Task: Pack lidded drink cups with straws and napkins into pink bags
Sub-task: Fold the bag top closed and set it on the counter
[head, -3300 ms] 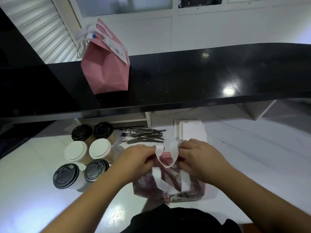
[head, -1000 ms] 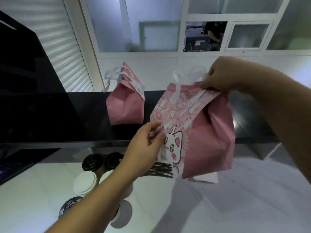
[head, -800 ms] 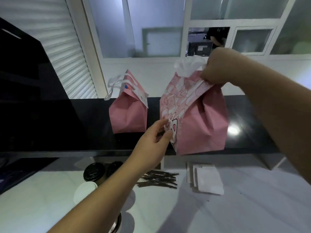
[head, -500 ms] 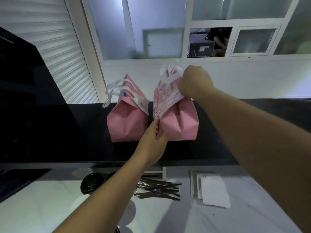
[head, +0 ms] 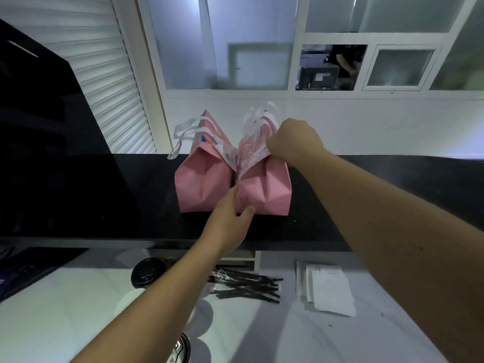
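Two pink bags stand side by side on the raised black counter [head: 366, 205]. The right pink bag [head: 267, 189] touches the left pink bag [head: 201, 182], whose white handles droop to the left. My right hand [head: 293, 142] pinches the folded top of the right bag just below its white handles. My left hand [head: 233, 216] presses on that bag's lower left corner, thumb on the front face. Below, on the white table [head: 65, 323], lie black wrapped straws [head: 246, 286] and white napkins [head: 324, 286]. A black-lidded cup [head: 148, 272] shows beside my left forearm; other cups are mostly hidden.
A black panel [head: 47, 132] rises at the left of the counter. Behind the counter are a white wall, a roller shutter and glass windows. Another black cup lid [head: 180, 349] peeks out at the bottom edge.
The right bag was lifted from the white table up to the black counter and set down against the left bag. My right hand stayed on its top; my left hand slid to its base.
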`<state>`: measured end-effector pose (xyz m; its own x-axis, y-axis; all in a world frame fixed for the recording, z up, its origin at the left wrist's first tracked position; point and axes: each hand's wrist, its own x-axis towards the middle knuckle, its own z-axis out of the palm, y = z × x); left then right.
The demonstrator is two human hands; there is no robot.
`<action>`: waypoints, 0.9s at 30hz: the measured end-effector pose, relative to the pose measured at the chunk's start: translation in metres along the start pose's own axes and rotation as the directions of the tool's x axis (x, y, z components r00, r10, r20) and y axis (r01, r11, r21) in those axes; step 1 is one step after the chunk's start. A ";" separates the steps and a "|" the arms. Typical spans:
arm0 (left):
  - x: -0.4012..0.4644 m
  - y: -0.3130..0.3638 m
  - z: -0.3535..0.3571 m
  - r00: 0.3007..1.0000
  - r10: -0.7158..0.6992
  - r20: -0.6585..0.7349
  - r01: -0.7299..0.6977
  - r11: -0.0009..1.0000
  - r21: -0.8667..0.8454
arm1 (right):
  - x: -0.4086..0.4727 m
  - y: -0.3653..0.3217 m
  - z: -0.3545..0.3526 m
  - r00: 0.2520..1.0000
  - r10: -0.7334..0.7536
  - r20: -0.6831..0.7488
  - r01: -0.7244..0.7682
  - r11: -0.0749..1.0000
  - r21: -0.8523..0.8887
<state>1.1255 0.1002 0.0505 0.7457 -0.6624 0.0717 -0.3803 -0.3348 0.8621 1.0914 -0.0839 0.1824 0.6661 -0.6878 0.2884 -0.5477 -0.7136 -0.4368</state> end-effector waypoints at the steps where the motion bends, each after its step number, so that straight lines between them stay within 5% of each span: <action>1: -0.004 0.002 -0.002 1.000 0.000 -0.003 0.001 1.000 0.019 | -0.009 0.001 -0.005 1.000 0.000 -0.006 0.000 1.000 -0.013; 10: -0.054 0.005 0.012 0.992 0.098 0.079 -0.109 0.981 0.161 | -0.128 0.061 -0.006 0.978 0.112 0.176 -0.077 0.977 -0.198; 16: -0.092 -0.002 0.054 0.955 0.119 0.271 -0.198 0.937 0.287 | -0.236 0.127 0.026 0.892 0.345 0.291 -0.274 0.926 -0.259; 27: -0.212 0.049 0.171 0.779 0.244 0.577 -0.545 0.719 0.431 | -0.439 0.213 -0.024 0.817 0.562 0.128 -0.513 0.811 -0.283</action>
<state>0.8551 0.1101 -0.0087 0.1726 -0.9847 -0.0232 -0.9156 -0.1691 0.3648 0.6704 0.0628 -0.0171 0.3016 -0.9460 -0.1190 -0.9287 -0.2633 -0.2611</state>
